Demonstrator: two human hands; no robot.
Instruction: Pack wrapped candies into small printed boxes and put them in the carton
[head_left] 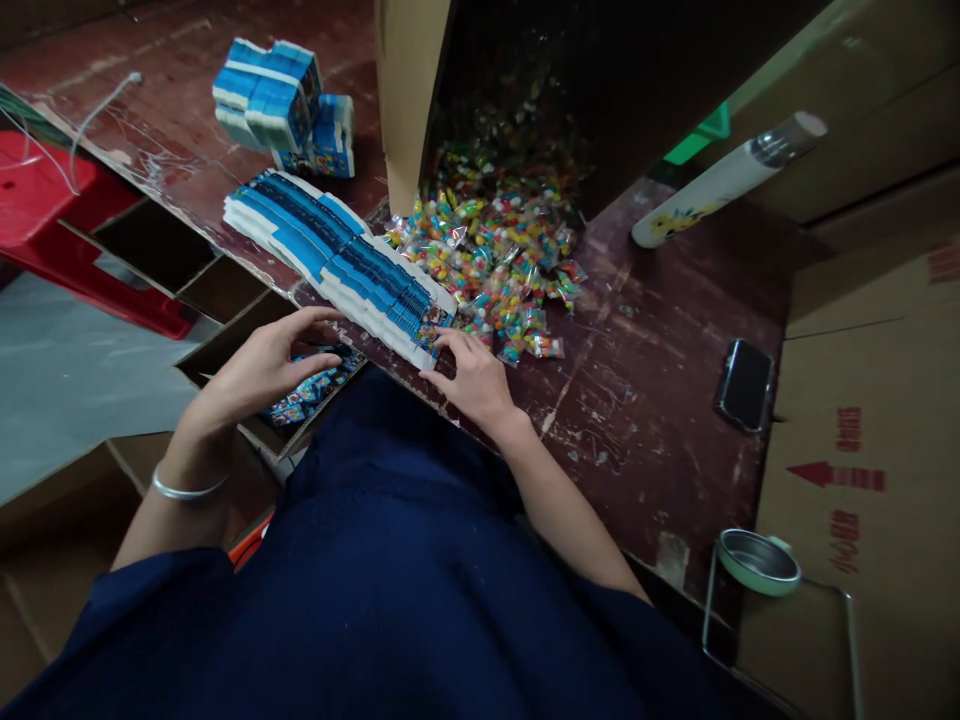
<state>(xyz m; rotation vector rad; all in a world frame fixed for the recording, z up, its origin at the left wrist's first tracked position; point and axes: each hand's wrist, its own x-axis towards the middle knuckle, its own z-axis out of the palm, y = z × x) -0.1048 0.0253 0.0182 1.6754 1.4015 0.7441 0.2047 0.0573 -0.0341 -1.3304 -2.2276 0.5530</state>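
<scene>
A long row of blue-and-white printed paper packets (330, 245), stacked on edge, lies along the table's near edge. My right hand (480, 385) is at the row's right end, thumb and fingertips closed on the edges of the last packet, whose printed face shows partly. My left hand (274, 365) hovers off the table edge, thumb and fingers apart with nothing between them. Below it is an open cardboard box (259, 312) holding small blue packets (307, 395). Beyond the row spreads a heap of clear-wrapped colourful candies (499, 260).
Banded bundles of blue packets (266, 90) stand at the back left. The candies spill from a large carton (405, 100). To the right are a white flask (705, 195), a phone (744, 383) and a green-rimmed cup (761, 562) in a wire holder. A red stool (60, 200) stands at left.
</scene>
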